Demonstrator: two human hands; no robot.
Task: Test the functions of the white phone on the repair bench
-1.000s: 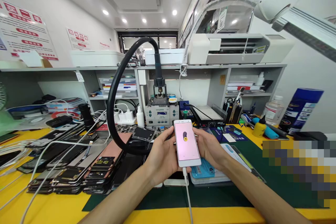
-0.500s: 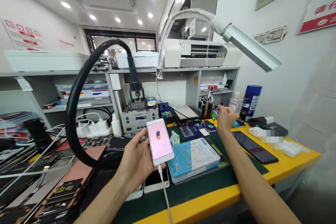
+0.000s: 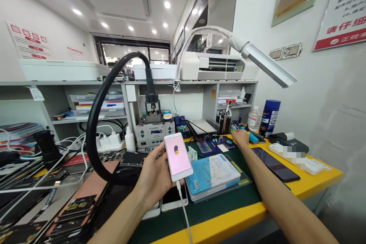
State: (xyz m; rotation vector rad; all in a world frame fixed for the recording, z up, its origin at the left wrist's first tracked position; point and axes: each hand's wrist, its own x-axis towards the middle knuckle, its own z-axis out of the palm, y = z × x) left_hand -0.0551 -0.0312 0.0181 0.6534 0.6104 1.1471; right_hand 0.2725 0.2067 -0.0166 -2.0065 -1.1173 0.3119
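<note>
My left hand (image 3: 156,175) holds a white smartphone (image 3: 179,157) upright and tilted, its screen lit pink with a dark and yellow figure. A white charging cable (image 3: 185,213) is plugged into its lower end. At the back right of the bench, my right hand (image 3: 240,137) is down among small tools beside a teal-handled tool (image 3: 254,137); its fingers look curled, and whatever they grip is hidden. Under the left hand lies another white-framed phone (image 3: 175,199). A blue and white flat box (image 3: 213,173) rests on the green mat between my arms.
A black hose (image 3: 95,122) arches over phone parts on the left. Behind stand a hot-air station (image 3: 154,134), a heating plate (image 3: 203,127) and a pen holder (image 3: 225,122). Bottles, a blue spray can (image 3: 269,118) and a dark phone (image 3: 276,164) are at right.
My right hand has lowered slightly onto the tools at the back right. The view has shifted a little; my left hand still holds the lit phone.
</note>
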